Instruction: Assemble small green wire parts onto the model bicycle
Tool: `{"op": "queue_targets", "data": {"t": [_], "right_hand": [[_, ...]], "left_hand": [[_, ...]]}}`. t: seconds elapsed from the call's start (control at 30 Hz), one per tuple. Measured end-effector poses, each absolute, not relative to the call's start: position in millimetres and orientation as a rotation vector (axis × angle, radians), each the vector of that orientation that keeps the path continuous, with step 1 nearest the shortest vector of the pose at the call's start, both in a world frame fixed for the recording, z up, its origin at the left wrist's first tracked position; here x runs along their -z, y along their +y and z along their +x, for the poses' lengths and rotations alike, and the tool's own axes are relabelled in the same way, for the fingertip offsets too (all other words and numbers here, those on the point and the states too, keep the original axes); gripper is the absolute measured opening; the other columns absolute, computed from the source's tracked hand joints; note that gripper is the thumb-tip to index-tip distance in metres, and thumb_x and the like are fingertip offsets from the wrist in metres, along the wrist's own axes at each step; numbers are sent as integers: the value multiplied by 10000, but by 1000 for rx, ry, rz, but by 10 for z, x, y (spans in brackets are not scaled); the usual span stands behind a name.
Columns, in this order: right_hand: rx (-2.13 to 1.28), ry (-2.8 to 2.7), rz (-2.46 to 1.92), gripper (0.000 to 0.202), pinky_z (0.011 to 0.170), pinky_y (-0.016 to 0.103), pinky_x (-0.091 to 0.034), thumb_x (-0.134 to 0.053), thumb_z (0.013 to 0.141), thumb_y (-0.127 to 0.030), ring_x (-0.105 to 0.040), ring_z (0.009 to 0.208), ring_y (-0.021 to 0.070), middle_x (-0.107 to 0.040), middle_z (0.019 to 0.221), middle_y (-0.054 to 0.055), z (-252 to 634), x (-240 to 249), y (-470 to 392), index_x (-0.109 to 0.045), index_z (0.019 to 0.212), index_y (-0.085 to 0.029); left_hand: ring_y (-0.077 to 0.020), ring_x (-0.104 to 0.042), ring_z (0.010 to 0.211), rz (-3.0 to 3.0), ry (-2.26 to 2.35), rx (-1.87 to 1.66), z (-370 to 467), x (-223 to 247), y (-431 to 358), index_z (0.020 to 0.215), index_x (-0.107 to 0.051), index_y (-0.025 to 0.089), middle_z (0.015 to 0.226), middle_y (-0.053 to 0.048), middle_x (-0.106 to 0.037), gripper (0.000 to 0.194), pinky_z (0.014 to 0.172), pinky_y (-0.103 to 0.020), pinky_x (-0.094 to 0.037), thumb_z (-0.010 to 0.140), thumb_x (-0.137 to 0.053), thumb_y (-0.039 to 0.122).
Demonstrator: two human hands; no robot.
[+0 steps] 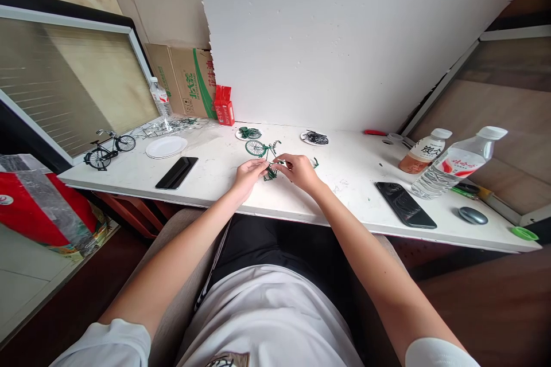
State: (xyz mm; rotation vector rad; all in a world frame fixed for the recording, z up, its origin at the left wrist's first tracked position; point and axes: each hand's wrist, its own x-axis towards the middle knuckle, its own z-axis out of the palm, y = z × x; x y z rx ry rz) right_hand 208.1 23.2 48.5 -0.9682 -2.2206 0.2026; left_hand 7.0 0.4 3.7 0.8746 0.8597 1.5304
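A person seated at a work table wears a white short-sleeved T-shirt, its sleeves ending above the elbows and a small printed patch showing at the lower hem of the frame. Dark trousers carry a thin white stripe down the side. The left hand (248, 175) and right hand (300, 172) are bare, without gloves, rings or a watch.

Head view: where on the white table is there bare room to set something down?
Bare table lies between the right hand and the right phone, and between the left phone and left hand. Crowded around the green bicycle parts and bottles.
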Motion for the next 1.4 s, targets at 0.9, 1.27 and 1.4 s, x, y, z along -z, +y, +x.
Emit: {"op": "queue_targets", "data": {"t": [0.9,1.27,1.4], "right_hand": [[-601,-2304,-1257,352,627,306,-327,-752,859,-484,-434,602,137,-634,625,14,2332,-376,450,-862,901,-152],[-284,-2464,-1340,189,661,292,-366,-698,994,-296,-594,685,168,-800,930,125,2190,-351,372,-797,965,-138],[-269,-2363,-1321,207,656,291,-355,-646,1039,-308,-578,662,174,-753,820,101,2196,-338,385,-762,1000,-141]], "left_hand": [[-152,-688,872,841,861,-1596,62,0,37,1005,-781,142,980,-75,-780,498,903,-337,-532,606,-1042,285],[-150,-695,879,857,845,-1591,51,19,47,1016,-771,135,1005,-77,-778,483,928,-347,-524,627,-1029,257],[-152,-695,888,858,853,-1583,39,18,41,1037,-771,139,999,-73,-774,470,960,-362,-523,651,-1015,251]]}}
